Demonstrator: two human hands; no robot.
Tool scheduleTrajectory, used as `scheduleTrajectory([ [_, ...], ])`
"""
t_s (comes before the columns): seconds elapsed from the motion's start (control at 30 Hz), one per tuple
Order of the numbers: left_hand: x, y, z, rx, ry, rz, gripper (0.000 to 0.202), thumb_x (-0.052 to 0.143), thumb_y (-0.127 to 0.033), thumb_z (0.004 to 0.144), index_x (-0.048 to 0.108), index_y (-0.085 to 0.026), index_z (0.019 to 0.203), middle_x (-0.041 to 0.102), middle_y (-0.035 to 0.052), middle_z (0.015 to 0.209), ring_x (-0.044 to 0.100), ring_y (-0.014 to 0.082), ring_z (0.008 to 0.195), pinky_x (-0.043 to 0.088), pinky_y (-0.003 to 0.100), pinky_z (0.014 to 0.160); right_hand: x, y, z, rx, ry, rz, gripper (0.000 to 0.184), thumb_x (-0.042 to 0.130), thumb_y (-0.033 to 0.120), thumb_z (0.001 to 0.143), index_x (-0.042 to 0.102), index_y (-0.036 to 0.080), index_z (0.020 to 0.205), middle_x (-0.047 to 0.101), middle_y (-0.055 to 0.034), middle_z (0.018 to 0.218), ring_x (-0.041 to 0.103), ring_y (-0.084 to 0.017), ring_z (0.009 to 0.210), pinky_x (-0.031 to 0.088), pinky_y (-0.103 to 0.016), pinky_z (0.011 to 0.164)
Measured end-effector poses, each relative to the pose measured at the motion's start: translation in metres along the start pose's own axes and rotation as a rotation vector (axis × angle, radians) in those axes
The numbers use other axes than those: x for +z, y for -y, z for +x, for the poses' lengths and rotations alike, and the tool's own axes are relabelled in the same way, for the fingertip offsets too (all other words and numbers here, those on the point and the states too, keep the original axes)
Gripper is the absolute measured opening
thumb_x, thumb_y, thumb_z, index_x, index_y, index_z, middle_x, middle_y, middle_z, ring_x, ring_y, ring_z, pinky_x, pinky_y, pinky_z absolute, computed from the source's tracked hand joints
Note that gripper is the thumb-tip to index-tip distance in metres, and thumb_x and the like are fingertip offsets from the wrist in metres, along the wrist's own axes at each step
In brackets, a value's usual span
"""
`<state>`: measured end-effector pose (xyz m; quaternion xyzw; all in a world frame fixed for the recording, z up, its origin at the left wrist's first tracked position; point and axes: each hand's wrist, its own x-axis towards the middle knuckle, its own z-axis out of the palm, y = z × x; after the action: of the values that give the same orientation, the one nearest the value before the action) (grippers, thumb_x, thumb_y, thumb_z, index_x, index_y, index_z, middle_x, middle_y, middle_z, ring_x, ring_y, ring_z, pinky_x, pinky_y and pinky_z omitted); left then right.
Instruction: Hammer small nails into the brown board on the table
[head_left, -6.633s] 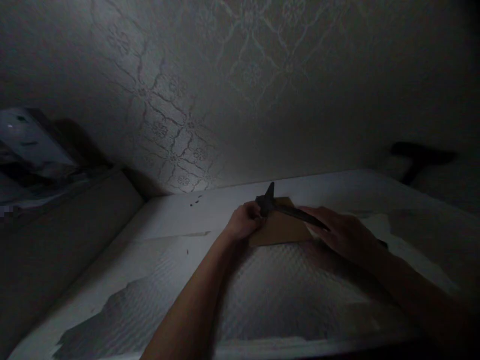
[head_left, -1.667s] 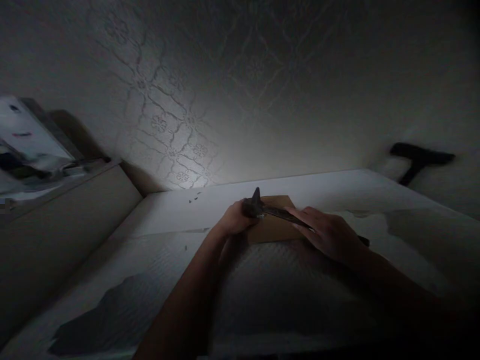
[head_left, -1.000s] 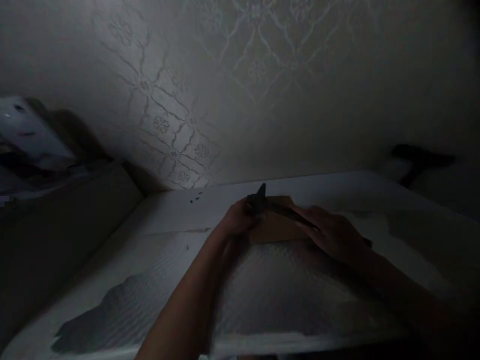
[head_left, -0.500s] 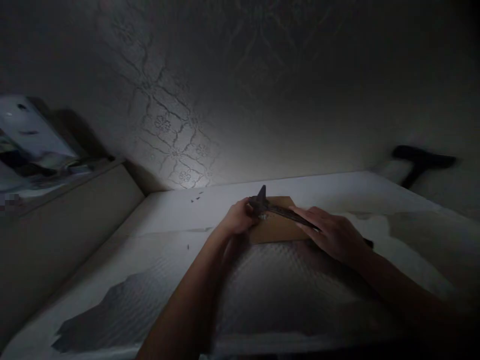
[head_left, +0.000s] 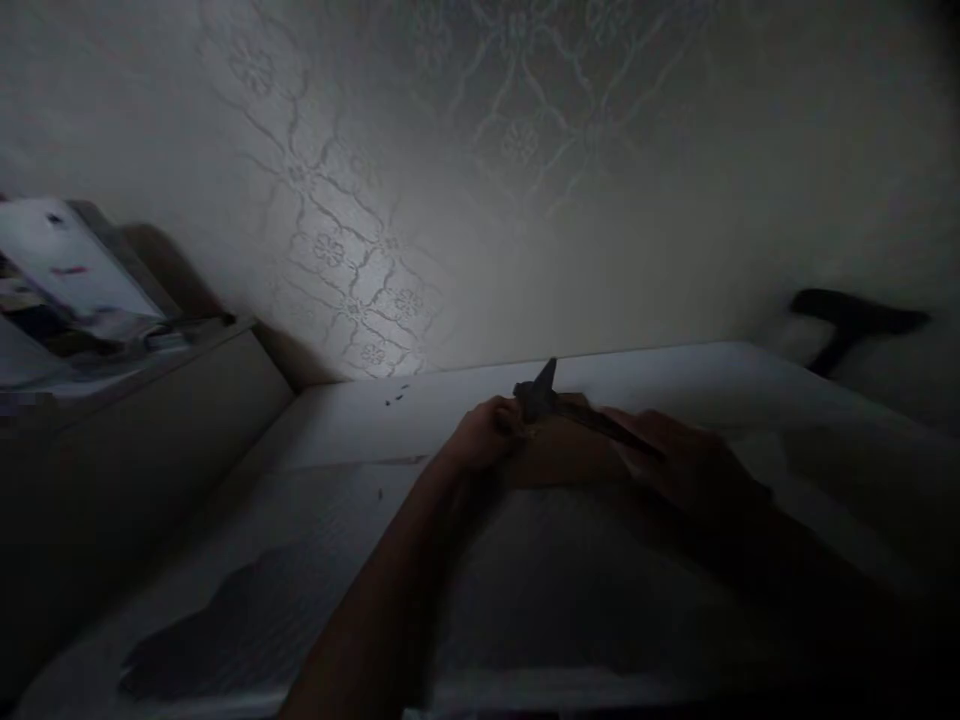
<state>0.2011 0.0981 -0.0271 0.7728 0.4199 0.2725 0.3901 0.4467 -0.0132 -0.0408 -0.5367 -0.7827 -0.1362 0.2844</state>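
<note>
The scene is very dim. A dark hammer [head_left: 570, 412] lies across a brown cardboard-like piece [head_left: 564, 458] on a white board [head_left: 337, 440]. My right hand [head_left: 686, 462] is closed around the hammer's handle. My left hand [head_left: 487, 438] rests at the left edge of the brown piece, just under the hammer's head, with fingers pinched on something I cannot make out.
A patterned wallpapered wall [head_left: 360, 270] rises right behind the board. A beige cabinet [head_left: 112, 440] with clutter on top stands at the left. A dark T-shaped object [head_left: 847, 320] is at the far right. The board's skin is torn, showing grey patches [head_left: 247, 620].
The hammer's head rose slightly and shifted right compared with half a second ago. The lighting flickers between frames. Both hands stay at the brown piece.
</note>
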Motion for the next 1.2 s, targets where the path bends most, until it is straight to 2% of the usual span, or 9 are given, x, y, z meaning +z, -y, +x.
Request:
scheduleTrajectory([
  [0.33, -0.001, -0.003, -0.002, -0.012, 0.008, 0.027, 0.031, 0.065, -0.005, 0.065, 0.056, -0.014, 0.093, 0.066, 0.0010, 0.076, 0.062, 0.0139, 0.071, 0.048, 0.024, 0.065, -0.002, -0.004, -0.002, 0.002, 0.042, -0.021, 0.041, 0.042, 0.029, 0.092, 0.051, 0.020, 0.131, 0.068, -0.0080, 0.103, 0.067, -0.021, 0.085, 0.053, -0.030, 0.069],
  [0.6, 0.000, -0.003, -0.001, -0.017, 0.025, -0.065, 0.031, 0.064, -0.002, 0.062, 0.055, -0.015, 0.088, 0.065, 0.0002, 0.076, 0.060, 0.0120, 0.071, 0.048, 0.023, 0.068, -0.004, -0.002, -0.002, 0.014, 0.040, 0.018, 0.040, 0.042, 0.029, 0.092, 0.051, 0.020, 0.131, 0.068, -0.0084, 0.103, 0.067, -0.021, 0.086, 0.053, -0.031, 0.071],
  [0.7, -0.002, -0.004, -0.001, 0.007, 0.077, -0.156, 0.031, 0.062, 0.001, 0.058, 0.054, -0.014, 0.085, 0.064, 0.0012, 0.081, 0.059, 0.0109, 0.073, 0.046, 0.021, 0.066, -0.003, -0.003, -0.003, 0.018, 0.023, 0.022, 0.041, 0.042, 0.028, 0.092, 0.049, 0.022, 0.132, 0.068, -0.0075, 0.106, 0.067, -0.020, 0.086, 0.053, -0.031, 0.073],
  [0.83, -0.008, -0.006, -0.002, 0.018, 0.187, -0.245, 0.031, 0.061, 0.001, 0.057, 0.053, -0.014, 0.083, 0.061, -0.0003, 0.076, 0.056, 0.0092, 0.069, 0.043, 0.018, 0.060, -0.001, -0.005, -0.004, -0.003, 0.020, 0.025, 0.041, 0.043, 0.028, 0.091, 0.050, 0.021, 0.131, 0.068, -0.0078, 0.107, 0.067, -0.021, 0.088, 0.053, -0.031, 0.073],
  [0.93, -0.011, -0.007, -0.005, 0.011, 0.198, -0.257, 0.034, 0.061, 0.001, 0.054, 0.054, -0.014, 0.084, 0.061, -0.0005, 0.077, 0.056, 0.0094, 0.070, 0.043, 0.019, 0.061, -0.001, -0.004, -0.003, 0.015, 0.015, 0.030, 0.041, 0.043, 0.029, 0.092, 0.050, 0.021, 0.131, 0.068, -0.0079, 0.106, 0.067, -0.021, 0.088, 0.053, -0.031, 0.073],
  [1.07, -0.014, -0.008, -0.004, -0.017, 0.132, -0.228, 0.033, 0.057, 0.002, 0.055, 0.055, -0.013, 0.084, 0.063, 0.0011, 0.079, 0.058, 0.0103, 0.073, 0.046, 0.021, 0.065, -0.004, -0.002, -0.001, 0.031, 0.054, 0.037, 0.041, 0.044, 0.027, 0.091, 0.052, 0.022, 0.130, 0.069, -0.0074, 0.106, 0.067, -0.021, 0.086, 0.054, -0.032, 0.073],
  [1.2, -0.019, -0.006, -0.001, -0.069, -0.108, -0.034, 0.031, 0.054, -0.002, 0.063, 0.058, -0.013, 0.091, 0.067, 0.0057, 0.088, 0.063, 0.0142, 0.077, 0.050, 0.027, 0.071, -0.004, -0.007, 0.000, 0.076, -0.009, 0.075, 0.042, 0.045, 0.029, 0.091, 0.050, 0.026, 0.133, 0.067, -0.0050, 0.114, 0.065, -0.022, 0.097, 0.053, -0.032, 0.079],
])
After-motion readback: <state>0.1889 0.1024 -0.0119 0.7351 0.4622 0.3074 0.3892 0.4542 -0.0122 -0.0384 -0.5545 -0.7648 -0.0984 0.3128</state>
